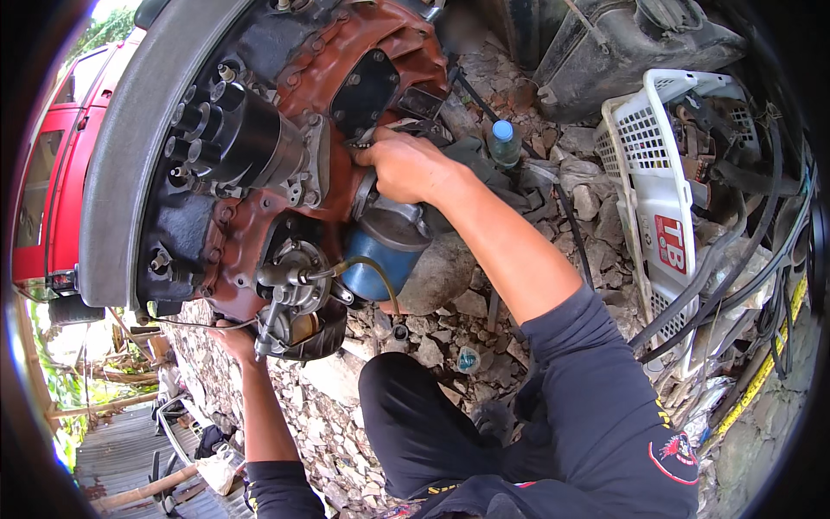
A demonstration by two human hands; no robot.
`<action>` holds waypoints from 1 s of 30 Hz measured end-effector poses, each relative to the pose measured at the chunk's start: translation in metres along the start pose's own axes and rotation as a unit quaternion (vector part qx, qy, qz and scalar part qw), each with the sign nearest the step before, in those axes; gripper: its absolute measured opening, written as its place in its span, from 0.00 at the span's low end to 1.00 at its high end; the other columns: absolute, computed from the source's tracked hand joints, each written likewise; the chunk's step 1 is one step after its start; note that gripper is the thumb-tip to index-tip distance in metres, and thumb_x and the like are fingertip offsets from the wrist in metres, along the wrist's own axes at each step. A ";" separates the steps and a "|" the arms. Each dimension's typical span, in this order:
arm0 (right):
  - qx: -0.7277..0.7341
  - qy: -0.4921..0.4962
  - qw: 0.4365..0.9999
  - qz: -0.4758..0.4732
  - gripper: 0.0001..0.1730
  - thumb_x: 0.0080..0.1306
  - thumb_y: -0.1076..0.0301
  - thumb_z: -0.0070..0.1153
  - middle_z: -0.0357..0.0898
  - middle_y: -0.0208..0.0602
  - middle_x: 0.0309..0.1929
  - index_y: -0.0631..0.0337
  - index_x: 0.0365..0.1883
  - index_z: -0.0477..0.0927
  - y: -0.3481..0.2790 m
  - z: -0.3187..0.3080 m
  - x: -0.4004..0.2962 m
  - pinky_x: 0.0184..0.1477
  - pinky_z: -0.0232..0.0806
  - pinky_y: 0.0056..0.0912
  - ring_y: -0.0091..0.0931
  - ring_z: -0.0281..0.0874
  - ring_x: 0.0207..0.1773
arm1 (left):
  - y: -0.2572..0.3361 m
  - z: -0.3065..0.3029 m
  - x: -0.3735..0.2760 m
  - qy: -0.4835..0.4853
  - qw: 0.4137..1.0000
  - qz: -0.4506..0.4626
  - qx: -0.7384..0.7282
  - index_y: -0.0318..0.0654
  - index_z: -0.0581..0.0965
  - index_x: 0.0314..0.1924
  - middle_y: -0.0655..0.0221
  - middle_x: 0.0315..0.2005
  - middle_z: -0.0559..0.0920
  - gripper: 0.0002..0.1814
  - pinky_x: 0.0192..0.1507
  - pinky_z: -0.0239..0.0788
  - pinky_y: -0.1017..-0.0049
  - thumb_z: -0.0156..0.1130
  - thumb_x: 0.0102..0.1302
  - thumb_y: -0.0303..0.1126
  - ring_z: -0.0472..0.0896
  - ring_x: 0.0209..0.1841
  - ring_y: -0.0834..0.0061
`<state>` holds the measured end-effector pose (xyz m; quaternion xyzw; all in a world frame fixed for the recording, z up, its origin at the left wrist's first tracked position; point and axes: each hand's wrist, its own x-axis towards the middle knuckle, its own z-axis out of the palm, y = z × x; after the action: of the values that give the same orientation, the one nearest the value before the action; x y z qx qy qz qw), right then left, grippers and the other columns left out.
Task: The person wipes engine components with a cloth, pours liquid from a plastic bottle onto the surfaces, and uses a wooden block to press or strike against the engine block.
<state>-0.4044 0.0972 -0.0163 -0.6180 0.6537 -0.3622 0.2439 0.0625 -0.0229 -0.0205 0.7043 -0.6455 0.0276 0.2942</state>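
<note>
A red-brown painted engine block [253, 227] fills the upper left, with a black distributor cap [224, 133] on its side. My right hand [408, 165] is against the block, fingers curled, just above the blue oil filter canister [379, 259]. A small pale patterned piece shows at its fingertips; whether the hand grips it is unclear. My left hand [233, 340] reaches under the block's lower edge beside the fuel pump [301, 279], its fingers mostly hidden. From the pump a yellowish hose [369, 263] curves down past the filter.
Broken stones [428, 350] cover the ground. A blue-capped plastic bottle [504, 144] stands right of my right hand. Farther right, a white plastic crate [652, 130] holds metal parts, with hoses [733, 279] hanging over it. A red vehicle [61, 175] is at far left.
</note>
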 end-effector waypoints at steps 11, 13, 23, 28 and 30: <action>0.067 -0.069 0.992 -0.082 0.25 0.51 0.77 0.49 0.81 0.50 0.47 0.59 0.50 0.81 0.019 -0.024 -0.001 0.57 0.68 0.39 0.43 0.78 0.51 | -0.040 0.000 0.016 0.011 1.000 -0.002 -0.022 0.30 0.75 0.40 0.48 0.41 0.73 0.27 0.42 0.70 0.54 0.67 0.50 0.47 0.77 0.41 0.49; 0.070 -0.024 0.996 -0.051 0.29 0.50 0.81 0.46 0.78 0.52 0.51 0.61 0.53 0.79 0.020 -0.016 0.001 0.59 0.66 0.36 0.42 0.76 0.55 | -0.030 0.010 0.016 0.017 0.999 0.010 -0.037 0.29 0.77 0.36 0.49 0.41 0.71 0.30 0.42 0.71 0.54 0.75 0.46 0.49 0.77 0.42 0.47; 0.064 0.054 0.995 -0.058 0.34 0.50 0.82 0.45 0.78 0.53 0.50 0.60 0.59 0.75 0.010 -0.014 -0.005 0.58 0.66 0.39 0.44 0.74 0.56 | -0.011 -0.002 0.007 -0.014 0.996 0.005 0.082 0.27 0.65 0.54 0.38 0.49 0.69 0.25 0.51 0.61 0.50 0.45 0.67 0.42 0.72 0.49 0.38; 0.107 -0.090 0.989 -0.054 0.33 0.53 0.83 0.44 0.72 0.52 0.60 0.62 0.60 0.74 0.010 -0.031 -0.007 0.65 0.60 0.34 0.39 0.70 0.64 | 0.010 -0.003 -0.005 -0.024 0.998 -0.053 -0.004 0.26 0.61 0.61 0.33 0.53 0.68 0.30 0.57 0.54 0.52 0.38 0.67 0.43 0.68 0.53 0.38; 0.231 0.045 0.972 -0.020 0.31 0.56 0.85 0.46 0.74 0.42 0.62 0.63 0.60 0.73 0.010 -0.041 -0.009 0.68 0.57 0.30 0.32 0.69 0.65 | 0.007 -0.005 -0.006 -0.018 0.999 -0.046 -0.019 0.25 0.62 0.59 0.33 0.52 0.68 0.29 0.58 0.54 0.53 0.37 0.67 0.42 0.67 0.53 0.38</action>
<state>-0.4409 0.1127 -0.0004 -0.5406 0.5502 -0.5356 0.3437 0.0566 -0.0157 -0.0164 0.7281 -0.6180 -0.0110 0.2965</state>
